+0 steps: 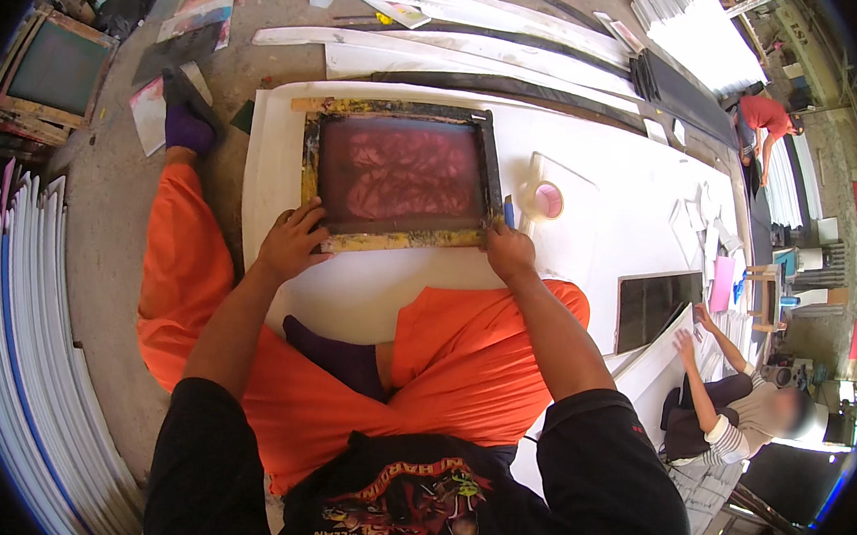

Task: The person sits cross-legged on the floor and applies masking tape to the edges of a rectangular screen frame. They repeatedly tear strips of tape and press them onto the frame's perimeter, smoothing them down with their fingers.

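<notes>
A screen printing frame (394, 236) lies in front of me, its wooden bars stained yellow and black. Its mesh (405, 171) is dark red with paler, blotchy shapes. My left hand (294, 242) grips the near left corner, fingers over the bar and thumb along its near side. At the near right corner, my right hand (509, 250) is closed on the bar. A slim blue object (509, 212) stands out just above that hand; whether the fingers touch it I cannot tell. The frame rests on a large white sheet (348, 277).
Right of the frame is a tape roll (544, 200). A dark rectangular panel (656, 308) and white scraps (695, 222) lie farther right, near a seated person (736, 413). Another person (765, 122) bends over behind. White strips (503, 54) lie beyond; stacked boards (32, 329) stand left.
</notes>
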A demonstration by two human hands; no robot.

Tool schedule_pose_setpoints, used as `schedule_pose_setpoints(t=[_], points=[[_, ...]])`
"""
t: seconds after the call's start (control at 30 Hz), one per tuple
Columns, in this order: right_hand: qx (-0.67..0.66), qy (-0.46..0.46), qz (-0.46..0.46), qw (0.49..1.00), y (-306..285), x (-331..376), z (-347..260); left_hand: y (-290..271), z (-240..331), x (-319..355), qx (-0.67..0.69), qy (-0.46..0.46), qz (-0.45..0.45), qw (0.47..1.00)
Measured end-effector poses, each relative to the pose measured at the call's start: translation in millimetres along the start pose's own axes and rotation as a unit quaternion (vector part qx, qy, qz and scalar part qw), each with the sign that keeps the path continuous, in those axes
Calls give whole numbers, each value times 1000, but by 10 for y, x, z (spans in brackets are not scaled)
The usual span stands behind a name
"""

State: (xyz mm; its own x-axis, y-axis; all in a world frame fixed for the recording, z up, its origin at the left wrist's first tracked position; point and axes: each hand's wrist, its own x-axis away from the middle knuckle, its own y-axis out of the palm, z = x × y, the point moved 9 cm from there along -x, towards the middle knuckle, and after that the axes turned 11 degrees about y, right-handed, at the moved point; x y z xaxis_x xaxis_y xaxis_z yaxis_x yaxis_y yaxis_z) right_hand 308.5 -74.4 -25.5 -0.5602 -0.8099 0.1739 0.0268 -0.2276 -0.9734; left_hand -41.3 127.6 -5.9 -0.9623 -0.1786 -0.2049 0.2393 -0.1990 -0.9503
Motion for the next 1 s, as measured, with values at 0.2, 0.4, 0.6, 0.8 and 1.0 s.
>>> schedule_pose_setpoints(t=[0.2,0.4,0.6,0.8,1.0], points=[[90,-106,138,981,-318,192,-300,-23,93,55,-68,-11,-18,997],[29,-165,152,974,-264,298,-436,95,443,67,-95,83,-36,991],[169,-84,11,982,-229,180,-397,8,463,280,-153,97,-47,982],[-23,-63,-102,992,-488,267,-1195,-106,571,169,-74,47,-73,993],[-49,-201,-75,976,-373,677,-1933,71,461,376,-98,26,-120,988]])
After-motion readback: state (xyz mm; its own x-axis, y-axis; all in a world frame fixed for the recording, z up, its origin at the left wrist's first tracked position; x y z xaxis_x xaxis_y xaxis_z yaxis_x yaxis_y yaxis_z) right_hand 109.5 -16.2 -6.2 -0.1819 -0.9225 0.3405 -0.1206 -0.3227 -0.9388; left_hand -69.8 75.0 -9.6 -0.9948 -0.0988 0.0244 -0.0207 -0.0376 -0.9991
